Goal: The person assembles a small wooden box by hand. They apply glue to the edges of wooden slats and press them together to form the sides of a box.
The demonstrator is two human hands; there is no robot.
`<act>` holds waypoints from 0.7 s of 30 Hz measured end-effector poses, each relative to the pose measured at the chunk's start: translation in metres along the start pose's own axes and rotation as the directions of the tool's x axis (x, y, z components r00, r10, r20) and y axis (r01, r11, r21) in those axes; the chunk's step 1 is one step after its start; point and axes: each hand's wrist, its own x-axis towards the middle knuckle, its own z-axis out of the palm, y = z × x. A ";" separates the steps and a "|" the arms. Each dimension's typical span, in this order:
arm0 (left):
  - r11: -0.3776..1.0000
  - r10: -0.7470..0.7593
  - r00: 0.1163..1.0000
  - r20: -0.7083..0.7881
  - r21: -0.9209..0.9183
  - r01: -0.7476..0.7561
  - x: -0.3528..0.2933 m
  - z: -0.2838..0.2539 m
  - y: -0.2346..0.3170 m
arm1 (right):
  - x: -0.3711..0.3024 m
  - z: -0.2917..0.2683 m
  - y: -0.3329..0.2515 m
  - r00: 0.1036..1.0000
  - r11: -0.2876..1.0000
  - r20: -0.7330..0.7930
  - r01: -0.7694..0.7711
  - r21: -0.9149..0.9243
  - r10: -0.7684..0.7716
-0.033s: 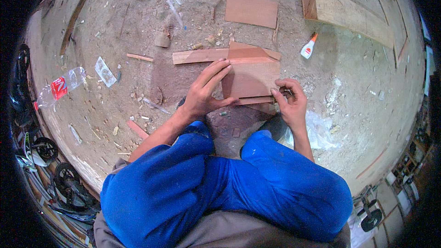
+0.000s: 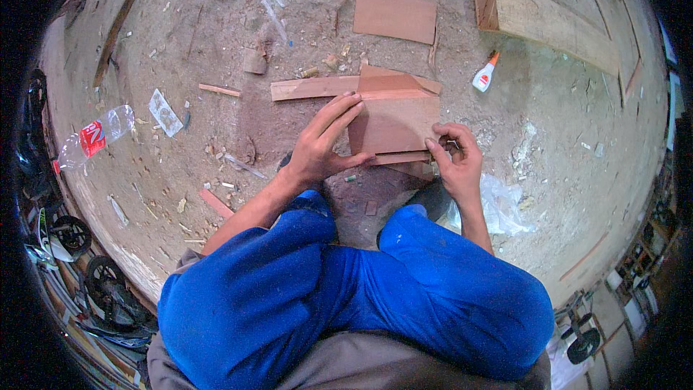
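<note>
Left hand (image 2: 321, 150) spread flat on a wooden board (image 2: 397, 123), right hand (image 2: 455, 159) curled, pinching the board's right edge; glue bottle (image 2: 485, 74) nearby on the dusty floor (image 2: 216, 22).

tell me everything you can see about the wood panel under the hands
The panel is a thin, flat, reddish-brown sheet, roughly rectangular, looking like plywood or veneer. It lies on the dusty floor in front of the knees, its far edge overlapping a long strip. A narrow wood strip runs along its near edge. The left hand presses flat on its left side; the right hand pinches its lower right corner.
</note>
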 end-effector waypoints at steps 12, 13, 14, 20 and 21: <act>0.999 -0.025 1.000 0.002 -0.039 0.025 -0.004 0.003 -0.003 | -0.001 0.002 0.003 0.999 0.999 -0.031 0.034 0.003 -0.033; 0.999 -0.026 1.000 -0.013 -0.034 0.026 -0.006 0.003 -0.004 | -0.002 0.001 0.003 0.999 0.999 -0.029 0.033 -0.001 -0.033; 0.999 -0.030 0.999 -0.028 -0.022 0.029 -0.008 0.002 -0.006 | -0.002 0.002 0.003 0.999 1.000 -0.033 0.011 0.020 -0.011; 0.941 -0.274 0.956 -0.102 -0.234 0.245 -0.015 0.013 -0.017 | -0.002 0.004 0.001 0.999 0.995 -0.015 -0.048 0.085 0.049; 0.940 -0.280 0.953 -0.111 -0.231 0.250 -0.014 0.013 -0.014 | -0.002 0.004 0.000 0.997 0.993 -0.015 -0.069 0.098 0.071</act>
